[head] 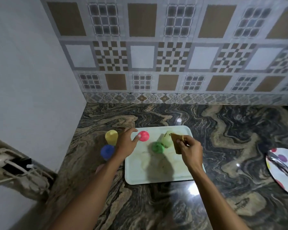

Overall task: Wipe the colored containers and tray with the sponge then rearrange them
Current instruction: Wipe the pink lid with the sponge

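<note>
A pale tray (156, 178) lies on the marble counter. On it stand a pink container (144, 136), a green container (158, 147) and a light green container (166, 139). A yellow container (111, 136) and a blue container (107, 151) stand on the counter left of the tray. My left hand (125, 142) hovers with fingers spread, its fingertips by the pink container. My right hand (190, 151) pinches a brown sponge (176, 144) beside the light green container.
A plate with coloured dots (283, 170) and a metal utensil lies at the right edge. A tiled wall stands behind the counter, a plain white wall on the left. Cables and a dark opening (17, 165) sit at the lower left.
</note>
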